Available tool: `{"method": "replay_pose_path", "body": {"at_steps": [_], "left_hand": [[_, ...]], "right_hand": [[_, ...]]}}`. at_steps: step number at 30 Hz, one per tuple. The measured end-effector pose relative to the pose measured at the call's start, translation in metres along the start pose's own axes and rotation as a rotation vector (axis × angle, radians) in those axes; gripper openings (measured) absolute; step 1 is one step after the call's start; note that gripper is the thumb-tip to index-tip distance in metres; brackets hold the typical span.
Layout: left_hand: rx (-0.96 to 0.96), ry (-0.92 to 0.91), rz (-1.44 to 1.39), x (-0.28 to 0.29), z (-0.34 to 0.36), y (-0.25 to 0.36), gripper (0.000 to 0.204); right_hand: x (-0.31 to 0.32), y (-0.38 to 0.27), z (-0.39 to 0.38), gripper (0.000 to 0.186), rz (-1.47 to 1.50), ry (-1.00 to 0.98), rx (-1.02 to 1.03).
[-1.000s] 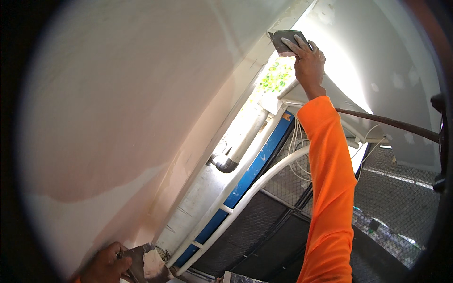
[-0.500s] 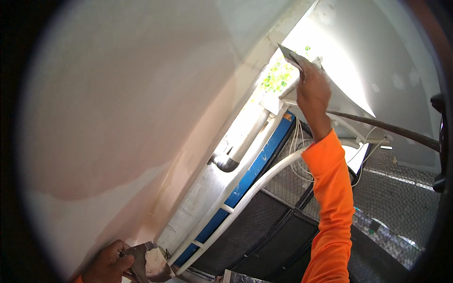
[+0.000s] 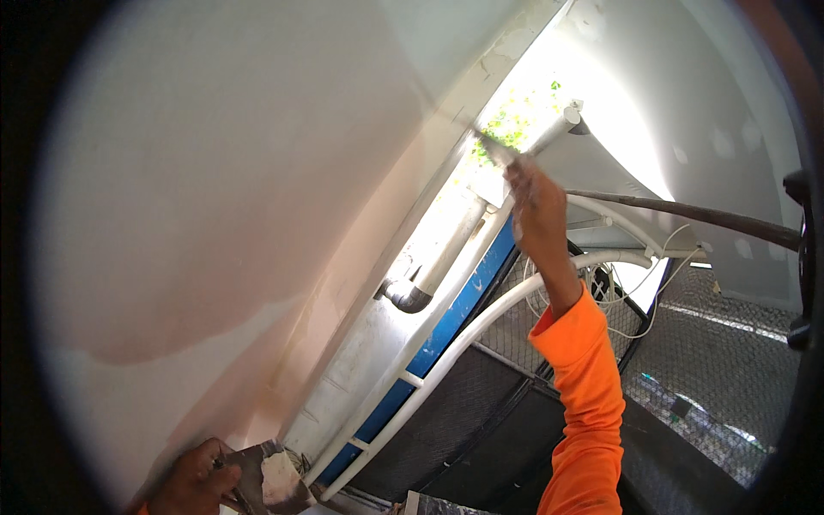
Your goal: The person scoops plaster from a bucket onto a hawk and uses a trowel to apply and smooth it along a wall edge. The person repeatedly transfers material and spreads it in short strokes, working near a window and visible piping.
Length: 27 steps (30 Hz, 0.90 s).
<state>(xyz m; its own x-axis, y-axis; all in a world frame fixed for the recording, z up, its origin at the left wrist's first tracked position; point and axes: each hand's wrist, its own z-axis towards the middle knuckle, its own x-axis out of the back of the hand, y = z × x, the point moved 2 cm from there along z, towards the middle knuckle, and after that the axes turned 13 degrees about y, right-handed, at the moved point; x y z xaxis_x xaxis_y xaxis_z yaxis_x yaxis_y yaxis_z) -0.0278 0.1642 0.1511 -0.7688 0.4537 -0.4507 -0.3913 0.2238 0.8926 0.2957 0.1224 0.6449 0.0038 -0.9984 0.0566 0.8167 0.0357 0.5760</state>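
Scraper with a thin grey blade (image 3: 498,152) is jutting, blurred, from the gripping right hand (image 3: 539,206), while the left hand (image 3: 196,474), well apart, is clutching a dark flat plate (image 3: 250,470) bearing pale putty (image 3: 279,479).

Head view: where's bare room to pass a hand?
Likely the bright gap above the right hand, between the pale wall and grey panel, depth unclear. Crowded: beside that hand, a dark rod and curved white pipe; lower left, the left hand holding a putty-smeared blade.
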Motion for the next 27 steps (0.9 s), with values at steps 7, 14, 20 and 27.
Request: {"method": "replay_pose_path", "body": {"at_steps": [7,14,20,27], "left_hand": [[0.010,-0.010,0.012,-0.001,-0.001,0.002,0.035],[-0.019,-0.005,-0.007,-0.002,-0.004,0.001,0.030],[0.003,0.004,0.012,-0.003,-0.003,0.003,0.033],[0.023,0.017,0.067,-0.005,-0.003,0.009,0.037]], "right_hand": [[-0.028,0.028,0.107,0.053,-0.805,0.151,0.297],[-0.041,0.005,0.128,0.047,-0.890,-0.123,0.295],[-0.024,-0.008,0.119,0.036,-0.750,-0.225,0.237],[-0.052,0.004,0.124,0.049,-0.930,-0.073,0.440]]}}
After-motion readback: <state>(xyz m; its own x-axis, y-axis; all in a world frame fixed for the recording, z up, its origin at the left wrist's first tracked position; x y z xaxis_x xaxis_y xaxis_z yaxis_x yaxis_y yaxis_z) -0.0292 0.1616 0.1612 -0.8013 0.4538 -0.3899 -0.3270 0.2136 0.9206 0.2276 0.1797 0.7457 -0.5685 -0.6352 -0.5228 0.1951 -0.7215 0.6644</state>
